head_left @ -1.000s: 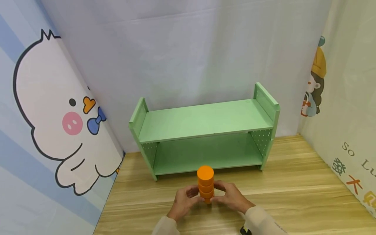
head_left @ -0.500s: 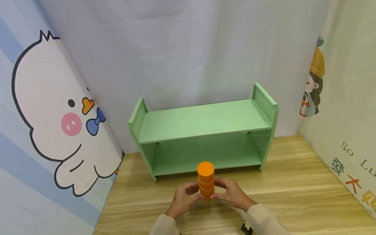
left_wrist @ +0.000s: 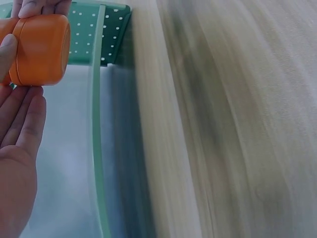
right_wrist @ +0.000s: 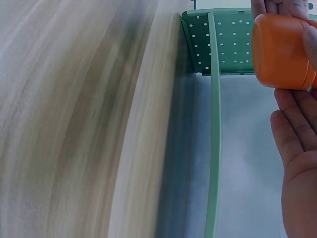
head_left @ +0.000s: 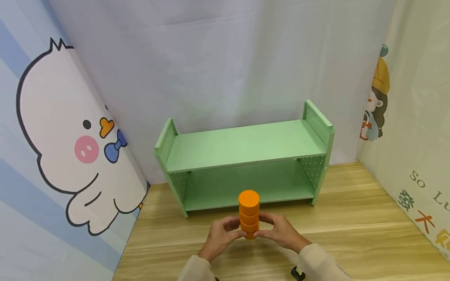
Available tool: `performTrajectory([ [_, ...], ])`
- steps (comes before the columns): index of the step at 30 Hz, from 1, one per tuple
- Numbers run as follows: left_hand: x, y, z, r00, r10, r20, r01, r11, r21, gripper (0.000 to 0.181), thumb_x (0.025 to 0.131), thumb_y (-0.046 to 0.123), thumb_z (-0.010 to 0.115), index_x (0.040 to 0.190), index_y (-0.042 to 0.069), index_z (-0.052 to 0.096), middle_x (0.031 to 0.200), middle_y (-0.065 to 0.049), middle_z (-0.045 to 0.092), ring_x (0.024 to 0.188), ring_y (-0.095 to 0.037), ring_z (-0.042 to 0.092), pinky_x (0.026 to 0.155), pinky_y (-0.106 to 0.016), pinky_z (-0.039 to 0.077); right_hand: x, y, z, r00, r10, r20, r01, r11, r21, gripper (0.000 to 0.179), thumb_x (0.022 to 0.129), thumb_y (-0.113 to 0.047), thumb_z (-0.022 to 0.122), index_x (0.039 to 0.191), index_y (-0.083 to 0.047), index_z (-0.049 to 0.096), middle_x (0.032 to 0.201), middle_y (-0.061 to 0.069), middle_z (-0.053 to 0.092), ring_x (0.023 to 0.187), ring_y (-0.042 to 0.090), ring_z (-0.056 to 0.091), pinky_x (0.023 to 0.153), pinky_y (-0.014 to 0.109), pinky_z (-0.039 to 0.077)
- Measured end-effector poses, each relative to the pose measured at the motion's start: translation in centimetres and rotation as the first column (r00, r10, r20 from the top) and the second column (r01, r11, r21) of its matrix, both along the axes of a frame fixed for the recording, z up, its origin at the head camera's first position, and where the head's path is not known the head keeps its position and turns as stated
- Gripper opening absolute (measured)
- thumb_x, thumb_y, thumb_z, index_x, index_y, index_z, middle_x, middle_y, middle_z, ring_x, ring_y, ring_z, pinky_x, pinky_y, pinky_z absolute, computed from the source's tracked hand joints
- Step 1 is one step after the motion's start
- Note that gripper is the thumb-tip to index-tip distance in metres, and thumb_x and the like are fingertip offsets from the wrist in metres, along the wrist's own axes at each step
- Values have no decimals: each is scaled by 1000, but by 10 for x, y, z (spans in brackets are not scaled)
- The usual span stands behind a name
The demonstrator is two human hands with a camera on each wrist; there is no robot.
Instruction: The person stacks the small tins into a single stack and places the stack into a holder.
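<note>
Both hands hold a tall stack of orange cylindrical pieces [head_left: 249,210] between them, upright with a flat round top. My left hand [head_left: 222,239] pinches its left side, thumb nearest me and fingers behind. My right hand [head_left: 282,234] does the same on the right. In the left wrist view the stack's lowest orange piece [left_wrist: 43,49] is apart from the table, with fingers [left_wrist: 25,119] against it. The right wrist view shows the same orange piece [right_wrist: 280,52] beside my right hand [right_wrist: 302,163]. Parts of the stack are hidden by the thumbs and fingers.
A green two-tier shelf [head_left: 246,146] with perforated side panels stands behind the stack on the wood-grain table [head_left: 168,249]. A pale curtain [head_left: 225,70] hangs behind it, with printed curtains at both sides. A small black object [head_left: 298,273] shows beneath the right sleeve.
The orange stack has risen slightly and shifted a little to the right, held by both hands throughout. The shelf has stayed in place.
</note>
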State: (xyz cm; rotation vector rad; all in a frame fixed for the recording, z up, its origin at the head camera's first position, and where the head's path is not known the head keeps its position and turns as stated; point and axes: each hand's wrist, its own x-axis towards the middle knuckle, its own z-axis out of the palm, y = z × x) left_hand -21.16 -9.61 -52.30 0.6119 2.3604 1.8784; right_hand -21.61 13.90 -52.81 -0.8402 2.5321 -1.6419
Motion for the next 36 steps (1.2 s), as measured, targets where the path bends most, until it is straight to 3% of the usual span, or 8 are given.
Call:
performTrajectory([
  [8,-2,3,8,1000,4,-19,-4,999,-34,38,82,-3,79,118,-4,69,116,-19,70,107,-33,68,95,-47,55,-1,2,6,1000,1,9,-1,1000,-13,55,85,-24,82,129,2,62,128,17,65,116,38,62,99,58,49],
  [15,0,1,14,1000,-16,-26,15,1000,-17,37,82,4,81,118,2,71,116,-12,71,106,-26,69,94,-39,56,1,2,10,1000,-4,15,4,1000,-12,55,84,-25,82,129,2,62,127,18,65,115,39,62,98,58,49],
  [24,0,-1,20,999,-33,-35,32,999,-22,37,83,10,81,119,6,71,116,-8,72,105,-21,69,95,-42,56,0,2,16,1000,0,12,0,1000,-8,55,85,-26,81,129,1,62,128,17,65,116,38,62,98,59,49],
  [36,-3,-2,33,996,-50,-73,48,998,-40,38,83,10,82,119,4,71,117,-9,71,106,-21,69,94,-40,57,-1,3,29,998,-2,-55,2,1000,-14,55,84,-24,82,129,2,63,126,17,66,114,36,64,95,57,52],
])
